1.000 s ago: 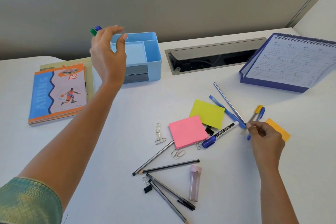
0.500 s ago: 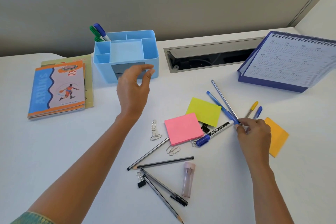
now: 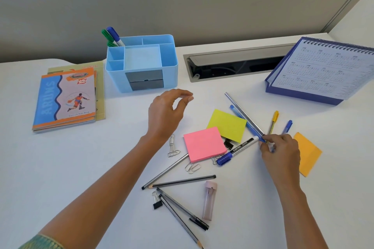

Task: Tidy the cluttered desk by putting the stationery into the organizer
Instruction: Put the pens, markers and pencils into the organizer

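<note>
The light blue organizer (image 3: 169, 70) stands at the back of the desk, with green and blue markers (image 3: 113, 37) upright in its back left compartment. My left hand (image 3: 167, 116) hovers in front of it, fingers curled apart and holding nothing. My right hand (image 3: 281, 154) pinches the near end of a blue pen (image 3: 241, 120) that lies beside a grey pen (image 3: 240, 110). A white marker with a blue cap (image 3: 236, 149), a yellow pen (image 3: 274, 119) and a small blue pen (image 3: 288, 125) lie around that hand. Pink (image 3: 204, 144), yellow (image 3: 226, 125) and orange (image 3: 308, 154) sticky pads lie nearby.
Pencils (image 3: 182, 181), black pens (image 3: 183, 209), a pinkish lead case (image 3: 209, 201), paper clips (image 3: 173, 146) and a binder clip (image 3: 156, 202) lie near the front. Notebooks (image 3: 66, 97) sit at the left, a desk calendar (image 3: 323, 70) at the right, and a cable slot (image 3: 232, 64) at the back.
My left hand let go of the markers in the organizer and moved down and right, toward the middle of the desk. My right hand stayed at the pen ends.
</note>
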A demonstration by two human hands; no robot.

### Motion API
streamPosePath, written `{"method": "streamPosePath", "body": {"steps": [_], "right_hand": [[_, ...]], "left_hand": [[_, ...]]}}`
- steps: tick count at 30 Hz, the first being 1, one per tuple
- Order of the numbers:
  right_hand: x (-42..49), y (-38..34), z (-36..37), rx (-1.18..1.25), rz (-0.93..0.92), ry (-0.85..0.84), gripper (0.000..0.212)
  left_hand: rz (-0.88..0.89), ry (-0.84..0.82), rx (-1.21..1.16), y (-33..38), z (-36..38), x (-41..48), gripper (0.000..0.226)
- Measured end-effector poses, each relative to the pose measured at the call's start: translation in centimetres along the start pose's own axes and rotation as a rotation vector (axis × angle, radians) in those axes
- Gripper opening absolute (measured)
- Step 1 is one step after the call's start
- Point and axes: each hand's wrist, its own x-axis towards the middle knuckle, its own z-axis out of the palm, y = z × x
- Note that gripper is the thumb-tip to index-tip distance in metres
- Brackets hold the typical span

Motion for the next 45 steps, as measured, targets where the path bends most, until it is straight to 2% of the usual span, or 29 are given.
{"method": "streamPosePath", "body": {"steps": [6, 10, 14, 17, 22, 25, 30, 34, 39, 45], "right_hand": [[-1.0, 0.0, -1.1, 0.064, 0.028, 0.049, 0.014], [-1.2, -1.3, -2.5, 0.328, 0.145, 0.121, 0.012], [-1.1, -4.2, -3.4, 0.561, 0.131, 0.189, 0.015], [-1.0, -6.8, -3.7, 0.687, 0.063, 0.223, 0.017], [-1.1, -11.1, -3.2, 0.703, -0.208, 0.157, 0.022], [-0.9, -13.0, -2.6, 0.758, -0.249, 0.123, 0.022], [-0.4, -14.7, -0.5, 0.794, -0.170, 0.005, 0.015], [-0.5, -14.8, 1.3, 0.717, -0.142, -0.067, 0.018], [-0.5, -15.9, 3.0, 0.774, -0.068, -0.116, 0.018], [-0.1, -17.4, 4.3, 0.816, -0.023, -0.134, 0.014]], "left_hand": [[0.031, -0.086, 0.003, 0.3, 0.3, -0.7, 0.011], [0.061, -0.173, -0.007, 1.1, 0.8, -1.4, 0.012], [0.152, -0.256, -0.007, 2.7, 1.4, -2.0, 0.018], [0.210, -0.312, -0.014, 4.3, 1.9, -2.1, 0.025], [0.279, -0.311, -0.067, 6.4, 2.5, -2.3, 0.030], [0.197, -0.262, -0.197, 6.4, 2.4, -2.4, 0.026], [-0.199, -0.163, -0.537, 5.3, 1.3, -1.5, 0.018], [-0.388, -0.081, -0.786, 3.8, -1.0, 0.1, 0.013], [-0.451, -0.023, -0.825, 2.0, -3.6, 1.5, 0.017], [-0.499, 0.011, -0.830, 1.0, -4.9, 2.0, 0.011]]}}
